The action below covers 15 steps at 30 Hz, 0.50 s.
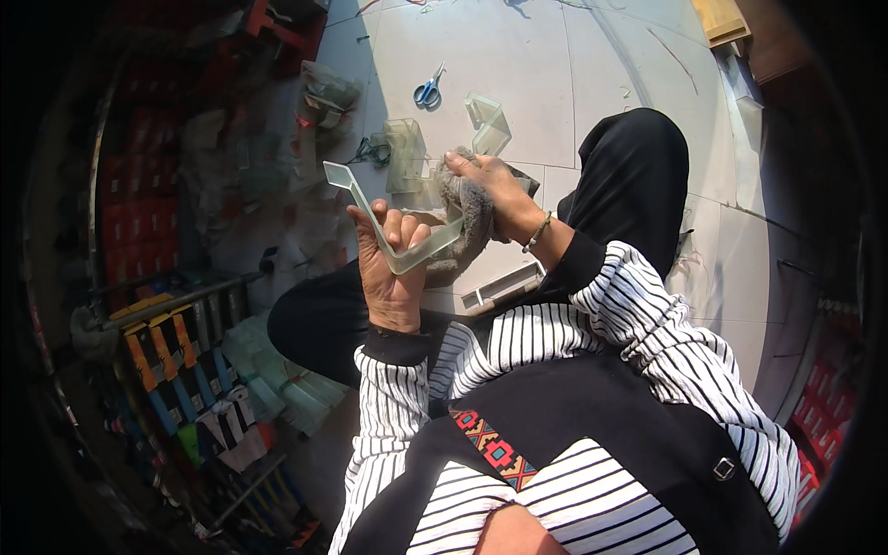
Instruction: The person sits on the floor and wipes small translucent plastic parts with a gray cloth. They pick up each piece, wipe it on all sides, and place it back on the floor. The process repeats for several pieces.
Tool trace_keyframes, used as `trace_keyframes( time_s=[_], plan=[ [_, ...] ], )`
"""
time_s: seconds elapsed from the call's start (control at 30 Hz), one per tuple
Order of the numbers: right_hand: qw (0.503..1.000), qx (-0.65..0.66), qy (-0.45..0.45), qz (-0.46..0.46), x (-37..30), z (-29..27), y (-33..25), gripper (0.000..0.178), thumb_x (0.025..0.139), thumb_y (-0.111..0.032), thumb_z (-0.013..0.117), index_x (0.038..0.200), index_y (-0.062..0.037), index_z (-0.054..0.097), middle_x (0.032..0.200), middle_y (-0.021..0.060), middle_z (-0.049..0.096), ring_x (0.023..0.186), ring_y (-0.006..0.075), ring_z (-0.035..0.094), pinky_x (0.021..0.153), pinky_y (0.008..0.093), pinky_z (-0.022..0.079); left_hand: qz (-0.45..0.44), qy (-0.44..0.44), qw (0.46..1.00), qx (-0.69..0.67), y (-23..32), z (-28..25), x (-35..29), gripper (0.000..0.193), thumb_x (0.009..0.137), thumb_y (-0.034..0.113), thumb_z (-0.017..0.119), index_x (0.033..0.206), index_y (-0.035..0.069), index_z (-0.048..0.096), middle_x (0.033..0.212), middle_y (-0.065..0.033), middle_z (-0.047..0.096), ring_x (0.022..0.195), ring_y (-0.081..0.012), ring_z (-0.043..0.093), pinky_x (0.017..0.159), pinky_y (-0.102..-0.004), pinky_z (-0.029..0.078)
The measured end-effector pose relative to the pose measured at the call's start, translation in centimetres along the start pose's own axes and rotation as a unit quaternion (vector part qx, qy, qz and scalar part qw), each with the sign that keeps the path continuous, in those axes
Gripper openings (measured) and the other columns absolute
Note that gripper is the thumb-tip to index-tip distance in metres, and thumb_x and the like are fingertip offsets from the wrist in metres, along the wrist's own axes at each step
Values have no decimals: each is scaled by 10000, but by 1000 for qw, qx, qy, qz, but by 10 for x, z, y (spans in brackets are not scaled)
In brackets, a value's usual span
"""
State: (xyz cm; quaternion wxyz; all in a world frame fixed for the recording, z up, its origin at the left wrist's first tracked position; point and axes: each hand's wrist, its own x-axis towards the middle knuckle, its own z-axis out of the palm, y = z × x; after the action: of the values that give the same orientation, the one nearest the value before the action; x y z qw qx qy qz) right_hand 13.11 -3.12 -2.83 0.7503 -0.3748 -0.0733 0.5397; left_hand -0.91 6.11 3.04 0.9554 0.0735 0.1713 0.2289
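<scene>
My left hand [390, 287] is closed around a bent strip of clear, greenish plastic [400, 263], shaped like an angled display stand. One arm of the strip rises to the upper left and ends in a small folded lip. Its other arm runs into a fluffy grey cloth [474, 215]. Gripping that cloth, my right hand [507, 192] presses it around the strip's right end, which the cloth partly hides. On the floor just beyond my hands are another bent clear plastic stand [490, 131] and a clear plastic piece [404, 148].
Blue-handled scissors [428, 92] lie on the tiled floor [518, 55]. A pale frame-like piece [504, 289] is near my lap. At left stand a rack of packaged goods [171, 365] and a pile of clear plastic pieces [277, 370]. Red packages [821, 407] line the right edge.
</scene>
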Motion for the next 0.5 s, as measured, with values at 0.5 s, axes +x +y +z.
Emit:
trace_keyframes(
  time_s=[0.5],
  plan=[
    [936,-225,101,-250,-43,-11,-139,351,876,-323,600,965,17,586,808,31,622,731,66,583,660,192,486,-30,235,825,513,-4,-80,77,208,898,130,488,1058,-1,500,910,-154,646,752,-213,630,646,-322,497]
  ],
)
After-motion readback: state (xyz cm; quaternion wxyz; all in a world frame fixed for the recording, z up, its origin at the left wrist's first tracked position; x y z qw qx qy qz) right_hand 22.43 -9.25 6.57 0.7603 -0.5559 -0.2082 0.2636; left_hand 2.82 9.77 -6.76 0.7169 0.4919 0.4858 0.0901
